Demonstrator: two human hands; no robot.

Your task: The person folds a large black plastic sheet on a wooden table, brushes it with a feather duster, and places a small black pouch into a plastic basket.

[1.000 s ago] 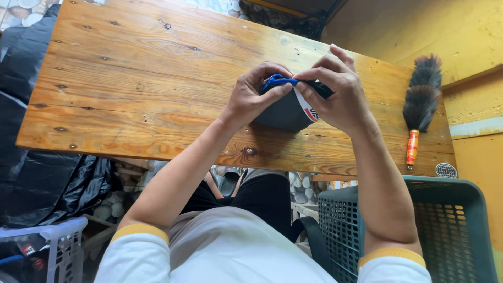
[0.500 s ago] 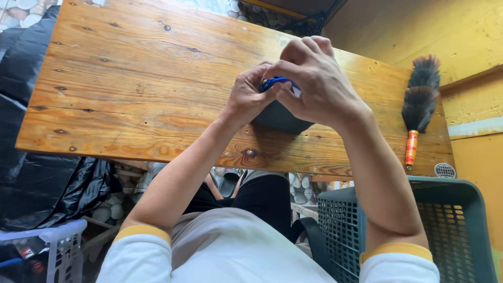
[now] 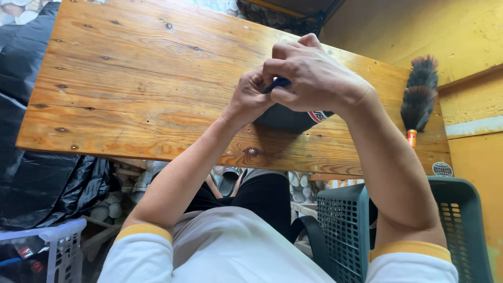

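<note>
Closest in, sits between a white crate (image 3: pixel 57 246) and a green basket (image 3: pixel 346 220), forearms reaching up over the near edge of the wooden table (image 3: pixel 131 78). Further out, pinches a blue strap (image 3: pixel 280 82) with the left hand (image 3: pixel 251 97) curled tight and the right hand (image 3: pixel 309 76) fisted over it, both bearing on a dark soft item (image 3: pixel 293 119) lying on the boards. Seemingly mid-tug on that strap, so calls next for a steady pinch and a pinned base; beyond, at the right, leaves a feather duster (image 3: pixel 419 94) untouched.
</note>
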